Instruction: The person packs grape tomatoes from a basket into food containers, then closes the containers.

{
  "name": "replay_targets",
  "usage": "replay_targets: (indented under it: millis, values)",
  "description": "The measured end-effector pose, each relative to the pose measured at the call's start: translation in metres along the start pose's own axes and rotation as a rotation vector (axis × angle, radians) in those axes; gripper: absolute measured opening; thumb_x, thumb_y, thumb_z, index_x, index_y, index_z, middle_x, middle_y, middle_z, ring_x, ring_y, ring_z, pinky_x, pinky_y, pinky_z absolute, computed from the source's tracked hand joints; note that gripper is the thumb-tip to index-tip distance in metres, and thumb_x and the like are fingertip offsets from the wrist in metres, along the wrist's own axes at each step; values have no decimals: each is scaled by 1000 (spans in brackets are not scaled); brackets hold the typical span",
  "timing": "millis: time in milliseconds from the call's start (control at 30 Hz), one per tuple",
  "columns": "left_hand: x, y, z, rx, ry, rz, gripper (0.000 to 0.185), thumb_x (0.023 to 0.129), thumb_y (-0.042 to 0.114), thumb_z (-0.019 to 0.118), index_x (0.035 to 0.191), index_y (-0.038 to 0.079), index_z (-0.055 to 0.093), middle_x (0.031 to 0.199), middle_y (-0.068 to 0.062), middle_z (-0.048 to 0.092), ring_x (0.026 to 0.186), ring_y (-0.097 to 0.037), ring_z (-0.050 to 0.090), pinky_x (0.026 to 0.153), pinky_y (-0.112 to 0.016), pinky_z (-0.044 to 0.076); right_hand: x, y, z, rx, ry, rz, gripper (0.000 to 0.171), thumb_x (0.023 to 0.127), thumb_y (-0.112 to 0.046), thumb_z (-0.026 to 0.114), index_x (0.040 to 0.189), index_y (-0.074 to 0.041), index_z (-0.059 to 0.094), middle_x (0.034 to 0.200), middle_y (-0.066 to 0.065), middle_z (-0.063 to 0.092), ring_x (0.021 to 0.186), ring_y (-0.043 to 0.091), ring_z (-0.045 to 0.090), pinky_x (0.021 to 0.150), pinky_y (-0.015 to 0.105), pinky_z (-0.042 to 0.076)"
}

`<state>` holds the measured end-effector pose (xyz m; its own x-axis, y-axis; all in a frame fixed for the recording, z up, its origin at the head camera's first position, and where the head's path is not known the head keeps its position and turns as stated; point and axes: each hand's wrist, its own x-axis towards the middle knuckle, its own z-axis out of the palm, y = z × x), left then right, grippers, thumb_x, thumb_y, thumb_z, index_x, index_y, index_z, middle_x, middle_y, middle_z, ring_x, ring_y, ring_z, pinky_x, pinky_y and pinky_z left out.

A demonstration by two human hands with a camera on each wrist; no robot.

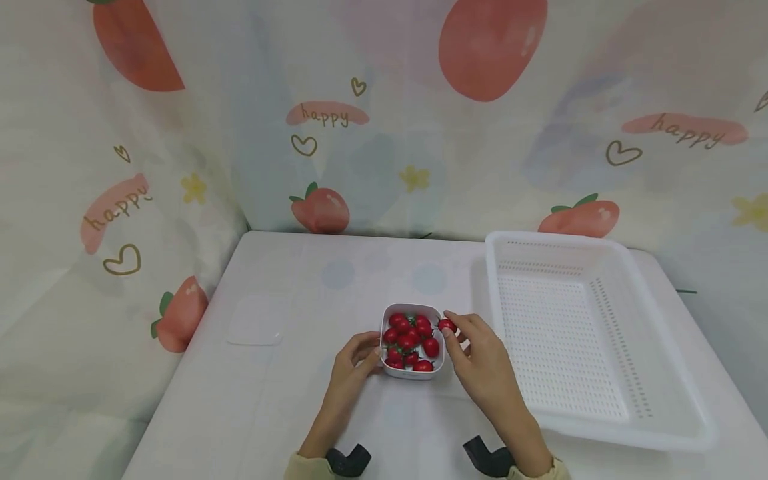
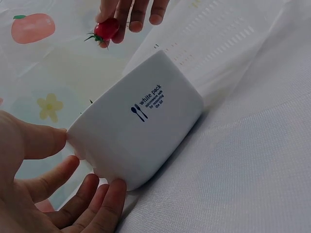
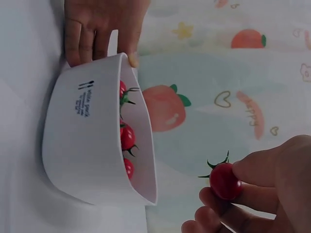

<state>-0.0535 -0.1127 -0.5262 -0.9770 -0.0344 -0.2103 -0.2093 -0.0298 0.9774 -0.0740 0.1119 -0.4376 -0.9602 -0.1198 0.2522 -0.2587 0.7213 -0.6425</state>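
A small white container (image 1: 413, 375) stands on the table, full of cherry tomatoes (image 1: 409, 339) with green stems. My left hand (image 1: 354, 367) holds its left side, with the thumb at the rim and the fingertips against the wall. Printed dark lettering shows on the front of the container (image 2: 146, 121) in the left wrist view. Between thumb and fingers my right hand (image 1: 483, 357) pinches one cherry tomato (image 3: 225, 181), just off the container's right rim. That tomato's green stem points away from the palm.
A large white perforated basket (image 1: 672, 373) stands on the right side of the table, close beside my right hand. A clear lid (image 1: 255, 339) lies flat on the left. Printed cloth (image 1: 384, 160) hangs behind the table (image 1: 240, 413) and along its left side.
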Motion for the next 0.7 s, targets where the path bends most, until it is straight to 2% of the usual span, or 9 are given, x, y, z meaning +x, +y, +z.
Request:
replay_targets:
  millis: [100,200,467,700]
  values:
    - [0,1,0,-2,-1,-2,41,102,22,66,141,11,59,143,-13,61,127,-24,61,92,-26,61,-2,1,11,18,-28,15,34,98,-12,69,130,-1,70,111,10,73,92,20,64,73,33,60]
    - [1,1,0,-6,-5,-7,41,102,22,66,141,11,59,143,-13,61,126,-22,61,92,-24,60,-4,1,20,19,-47,21,34,98,-12,70,130,-1,70,112,10,74,97,24,64,80,42,61]
    - [2,-2,1,6,-2,-3,39,102,21,66,140,11,60,142,-13,62,125,-23,62,89,-22,60,-10,5,35,-68,-26,-63,32,92,-9,77,123,-2,74,111,13,77,106,31,63,91,48,58]
    - [1,-1,0,-6,-9,-2,41,103,22,65,141,9,59,143,-14,61,125,-23,62,90,-24,60,-11,4,41,-178,-22,-65,25,88,-12,82,112,-7,77,105,11,79,113,39,63,88,57,53]
